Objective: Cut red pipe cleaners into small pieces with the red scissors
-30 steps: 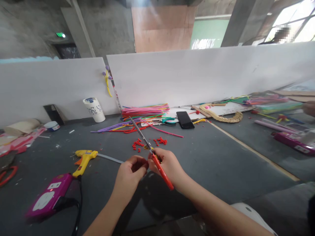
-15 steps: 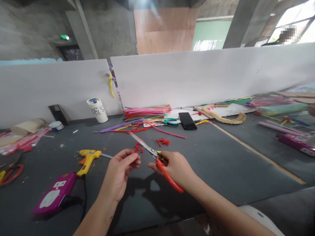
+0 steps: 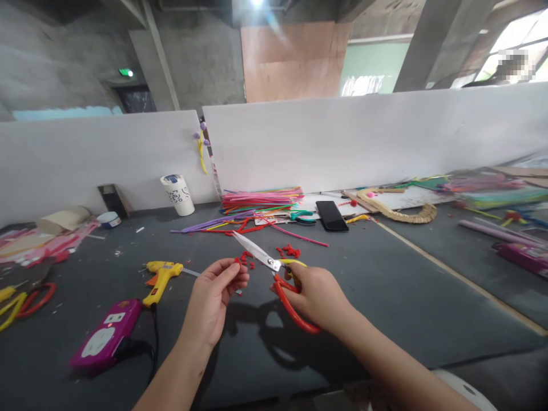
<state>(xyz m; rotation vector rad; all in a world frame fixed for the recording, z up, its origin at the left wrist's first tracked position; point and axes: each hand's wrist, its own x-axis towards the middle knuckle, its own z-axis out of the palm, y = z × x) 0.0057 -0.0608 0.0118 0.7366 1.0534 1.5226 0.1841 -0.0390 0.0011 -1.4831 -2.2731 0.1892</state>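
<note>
My left hand (image 3: 216,291) is closed in a pinch, with a tiny red piece (image 3: 238,261) at the fingertips; it looks like a cut bit of red pipe cleaner. My right hand (image 3: 321,294) grips scissors (image 3: 274,265) with red and yellow handles. Their blades point away to the upper left, just beyond my left fingertips and apart from them. Under and behind the blades lie small red bits (image 3: 290,251) on the dark table (image 3: 385,308). Farther back rests a bundle of coloured pipe cleaners (image 3: 261,201), with loose purple and red ones in front.
To my left are a yellow glue gun (image 3: 161,279), a purple power strip (image 3: 107,334) with a cable, and another pair of scissors (image 3: 36,299). A phone (image 3: 331,216), teal-handled pliers (image 3: 302,217) and a white cup (image 3: 177,195) stand farther back, before a white partition (image 3: 342,137).
The camera view has shifted slightly, so the table things sit farther right. The scissors have turned a little in my right hand, showing more yellow handle. My left hand keeps its pinch.
</note>
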